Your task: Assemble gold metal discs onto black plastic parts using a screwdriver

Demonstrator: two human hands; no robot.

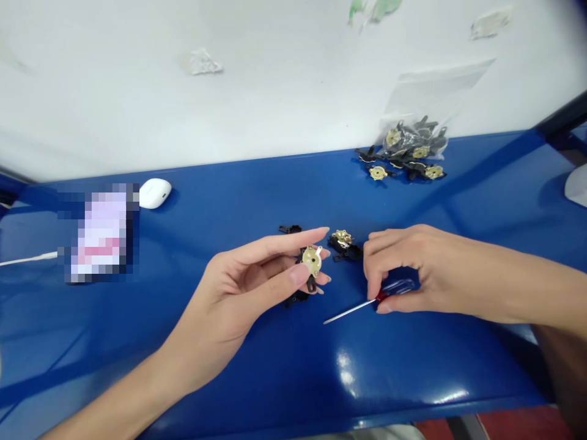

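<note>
Between thumb and fingers, my left hand holds a small black part with a round brass-coloured plate facing up. My right hand grips a screwdriver by its clear and red handle, the metal shaft pointing left and down toward the table. Just left of my right knuckles lies another black part with a brass-coloured plate. Black pieces lie partly hidden behind my left fingers, and one more black piece shows above them.
On the blue table, a clear plastic bag of similar parts leans against the white wall, with several loose ones in front. A phone with a white cable and a white earbud case lie at left. A white object stands at the right edge.
</note>
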